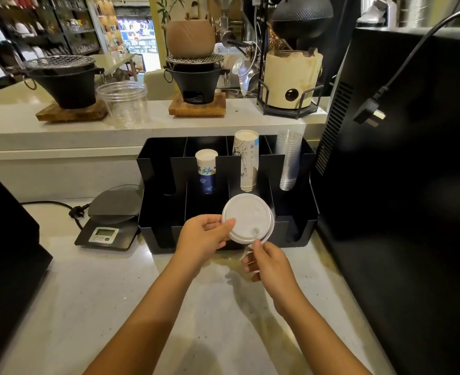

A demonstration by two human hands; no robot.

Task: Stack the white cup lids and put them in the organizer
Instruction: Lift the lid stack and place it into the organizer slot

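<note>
In the head view, the person is holding a small stack of white cup lids (247,217) upright above the front of the black organizer (311,212). The left hand (204,236) is pinching the stack at its left rim, thumb lying across the face and fingers curled behind. The right hand (266,259) is pinching the lower rim between fingertips, the remaining fingers loosely curled.

The lids are sitting slightly offset, a second rim showing along the right and bottom edges, so they are probably not yet nested. Since both grips are catching only edges, a squeeze could be flexing the thin plastic and letting one lid slide out onto the pale counter (115,307). Lowered at a tilt, the stack could also be catching on a divider or landing in the wrong front compartment.

The lids are looking smooth, thin and round, with a raised centre and a small sip hole. The organizer is looking rigid, matte and sharp-edged, with paper cups (246,161) and clear plastic cups (288,161) standing in its rear slots. The counter is looking stony and faintly speckled.
</note>
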